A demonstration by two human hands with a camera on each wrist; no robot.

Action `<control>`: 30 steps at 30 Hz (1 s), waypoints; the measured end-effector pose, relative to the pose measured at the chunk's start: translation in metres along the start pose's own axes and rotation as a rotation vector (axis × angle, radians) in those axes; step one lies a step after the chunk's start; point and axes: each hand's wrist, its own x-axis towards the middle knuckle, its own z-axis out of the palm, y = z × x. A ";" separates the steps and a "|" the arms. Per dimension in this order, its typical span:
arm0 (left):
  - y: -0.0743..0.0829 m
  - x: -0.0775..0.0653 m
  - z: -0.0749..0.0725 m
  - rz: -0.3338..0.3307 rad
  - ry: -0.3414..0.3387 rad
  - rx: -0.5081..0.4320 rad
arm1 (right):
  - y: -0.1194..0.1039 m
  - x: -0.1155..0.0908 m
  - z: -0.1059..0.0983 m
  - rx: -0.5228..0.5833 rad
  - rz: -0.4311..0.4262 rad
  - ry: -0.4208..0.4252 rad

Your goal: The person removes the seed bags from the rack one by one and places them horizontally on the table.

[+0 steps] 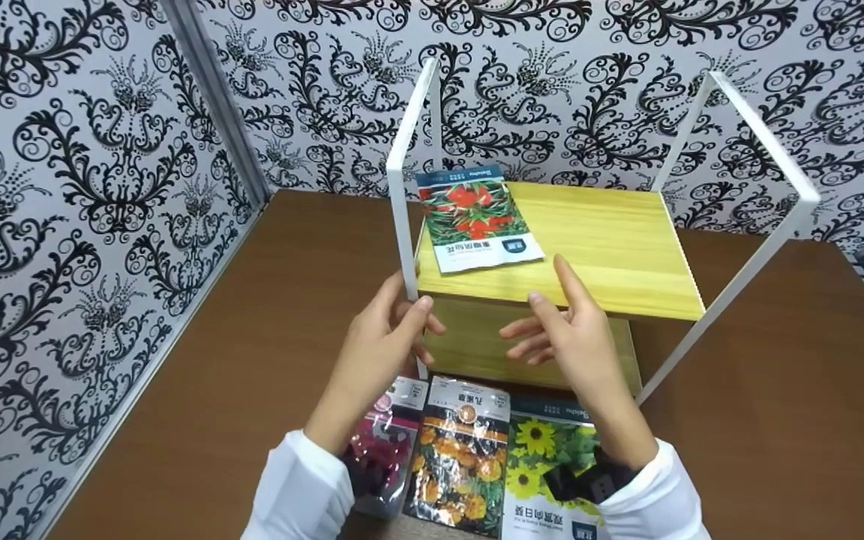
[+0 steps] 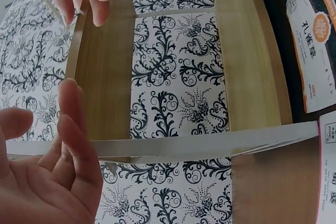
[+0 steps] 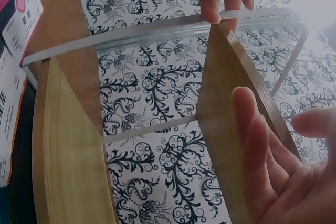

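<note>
A two-tier shelf with wooden boards and a white metal frame stands before me. On its upper board, at the left, lies a seed packet with red flowers. My left hand is beside the left front post, fingers loosely bent and holding nothing; in the left wrist view its fingers overlap the white bar. Nothing is in my right hand either, at the front edge of the upper board, with its index finger pointing over the wood and the other fingers relaxed below.
In front of the shelf lie a seed packet with orange flowers, one with magenta flowers and one with yellow flowers, partly behind my right wrist. Patterned wall panels enclose the brown table at the back and left.
</note>
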 end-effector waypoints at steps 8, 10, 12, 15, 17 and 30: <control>0.008 0.009 -0.001 -0.074 -0.064 -0.082 | 0.002 0.004 0.008 0.059 0.026 -0.032; 0.008 0.011 -0.002 -0.077 -0.076 -0.078 | 0.001 0.004 0.011 0.068 0.031 -0.033; 0.008 0.013 -0.003 -0.073 -0.082 -0.066 | 0.001 0.004 0.013 0.075 0.033 -0.034; 0.009 0.014 -0.003 -0.072 -0.083 -0.050 | 0.000 0.004 0.016 0.081 0.033 -0.031; 0.008 0.015 -0.003 -0.076 -0.085 -0.048 | 0.000 0.004 0.017 0.078 0.031 -0.023; -0.016 0.022 0.008 -0.048 0.029 -0.055 | 0.004 -0.008 0.018 0.030 -0.028 0.026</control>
